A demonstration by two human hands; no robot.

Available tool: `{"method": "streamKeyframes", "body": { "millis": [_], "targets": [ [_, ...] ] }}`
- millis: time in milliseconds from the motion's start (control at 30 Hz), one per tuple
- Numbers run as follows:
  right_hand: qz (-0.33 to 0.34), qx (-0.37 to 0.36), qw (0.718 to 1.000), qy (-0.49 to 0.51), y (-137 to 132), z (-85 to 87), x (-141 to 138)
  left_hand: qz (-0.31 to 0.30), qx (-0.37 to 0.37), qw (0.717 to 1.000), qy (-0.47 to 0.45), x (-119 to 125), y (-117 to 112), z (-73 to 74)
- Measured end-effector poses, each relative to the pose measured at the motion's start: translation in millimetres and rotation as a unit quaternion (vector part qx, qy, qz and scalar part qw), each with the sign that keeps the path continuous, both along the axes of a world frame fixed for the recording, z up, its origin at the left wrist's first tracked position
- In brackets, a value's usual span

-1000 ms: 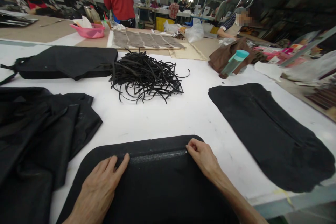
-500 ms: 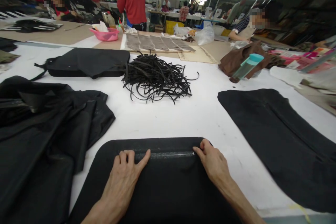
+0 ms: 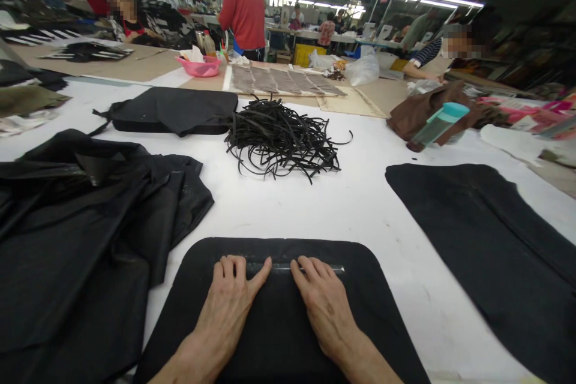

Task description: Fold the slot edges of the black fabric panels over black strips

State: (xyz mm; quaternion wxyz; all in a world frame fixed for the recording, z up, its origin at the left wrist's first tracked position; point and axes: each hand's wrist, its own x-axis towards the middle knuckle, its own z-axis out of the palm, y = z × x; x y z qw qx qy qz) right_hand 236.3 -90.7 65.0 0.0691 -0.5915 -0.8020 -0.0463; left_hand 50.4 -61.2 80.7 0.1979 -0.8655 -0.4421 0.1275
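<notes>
A black fabric panel (image 3: 279,336) with rounded corners lies in front of me, and a narrow shiny strip (image 3: 335,268) runs across it near its far edge. My left hand (image 3: 231,300) rests on the panel at the left part of the strip, its thumb spread away from bent fingers. Close beside it, my right hand (image 3: 326,300) lies with its fingertips on the strip, fingers extended and lightly bent. Neither hand visibly grips anything. The fingers cover parts of the strip; whether it is tape or a slot I cannot tell.
Crumpled black fabric (image 3: 90,240) lies left, another black panel (image 3: 486,240) right. Beyond are a pile of thin black strips (image 3: 283,138), a black padded piece (image 3: 175,109), a teal-lidded bottle (image 3: 434,126) and a pink basket (image 3: 202,67). Co-workers stand and sit farther back.
My right hand has moved left along the strip from its right end, closer to my left hand, and its pinched fingers have spread flatter. The camera view has shifted slightly left.
</notes>
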Motion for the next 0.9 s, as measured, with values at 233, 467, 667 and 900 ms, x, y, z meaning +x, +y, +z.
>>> {"method": "streamKeyframes", "body": {
  "millis": [233,467,667,900],
  "targets": [
    [-0.016,0.021,0.998,-0.051,-2,-2.3,-2,-0.001,0.006,1.0,0.014,0,2,3.8],
    [-0.005,0.007,0.996,-0.086,3,5.2,-4,-0.003,-0.016,1.0,0.016,3,6,10.9],
    [-0.025,-0.004,0.996,-0.084,-6,4.9,37,-0.019,-0.012,1.0,0.018,-11,3,-1.1],
    [-0.023,-0.008,0.995,-0.094,-20,0.3,77,-0.015,-0.069,0.995,-0.066,-42,9,-5.8]
  ]
}}
